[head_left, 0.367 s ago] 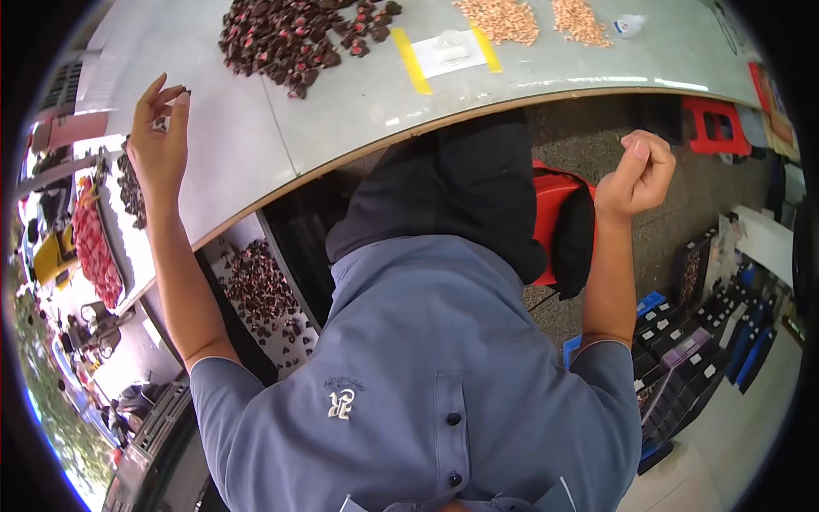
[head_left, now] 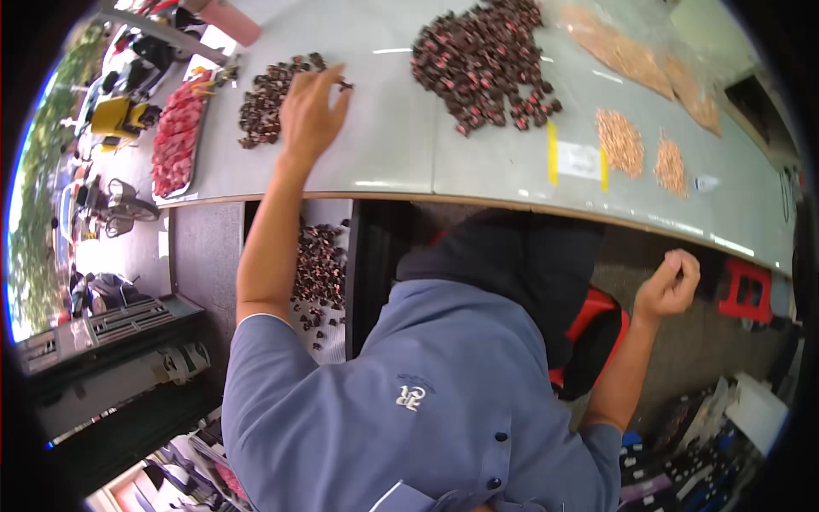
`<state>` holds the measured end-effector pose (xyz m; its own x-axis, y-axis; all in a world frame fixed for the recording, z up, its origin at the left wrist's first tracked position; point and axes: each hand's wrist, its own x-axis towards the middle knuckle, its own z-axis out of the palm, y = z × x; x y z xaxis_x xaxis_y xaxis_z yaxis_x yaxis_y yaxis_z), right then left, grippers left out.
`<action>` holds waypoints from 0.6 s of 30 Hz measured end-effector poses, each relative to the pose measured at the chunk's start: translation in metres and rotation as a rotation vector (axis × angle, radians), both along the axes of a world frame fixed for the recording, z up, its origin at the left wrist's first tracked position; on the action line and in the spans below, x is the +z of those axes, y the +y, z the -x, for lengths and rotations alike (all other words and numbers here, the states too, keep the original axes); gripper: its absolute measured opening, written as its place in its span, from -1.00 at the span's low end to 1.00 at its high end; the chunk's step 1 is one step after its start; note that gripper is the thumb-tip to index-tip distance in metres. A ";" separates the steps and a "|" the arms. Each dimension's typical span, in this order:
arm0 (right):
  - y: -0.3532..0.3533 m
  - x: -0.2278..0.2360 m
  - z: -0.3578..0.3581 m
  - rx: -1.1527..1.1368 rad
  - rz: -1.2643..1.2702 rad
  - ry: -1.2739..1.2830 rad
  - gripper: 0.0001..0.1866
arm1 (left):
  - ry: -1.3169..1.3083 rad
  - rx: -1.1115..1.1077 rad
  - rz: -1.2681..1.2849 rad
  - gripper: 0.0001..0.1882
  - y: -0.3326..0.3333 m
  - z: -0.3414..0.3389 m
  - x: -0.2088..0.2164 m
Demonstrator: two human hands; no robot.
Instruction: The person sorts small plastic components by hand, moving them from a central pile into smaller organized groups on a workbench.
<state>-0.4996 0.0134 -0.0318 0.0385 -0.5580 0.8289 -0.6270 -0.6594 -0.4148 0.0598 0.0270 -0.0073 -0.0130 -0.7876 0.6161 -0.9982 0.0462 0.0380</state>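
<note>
Fingertips (head_left: 336, 72) of left hand (head_left: 309, 113) on small dark piece (head_left: 346, 85)

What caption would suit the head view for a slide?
Left hand holding a dark piece by the smaller dark pile on the table; right hand curled, off the table.

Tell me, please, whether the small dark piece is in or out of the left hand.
In: the small dark piece shows between thumb and finger of the left hand.
</note>
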 end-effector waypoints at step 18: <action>-0.013 -0.003 -0.014 0.023 -0.097 0.066 -0.96 | -0.103 0.269 -0.166 -0.40 -0.046 -0.015 -0.023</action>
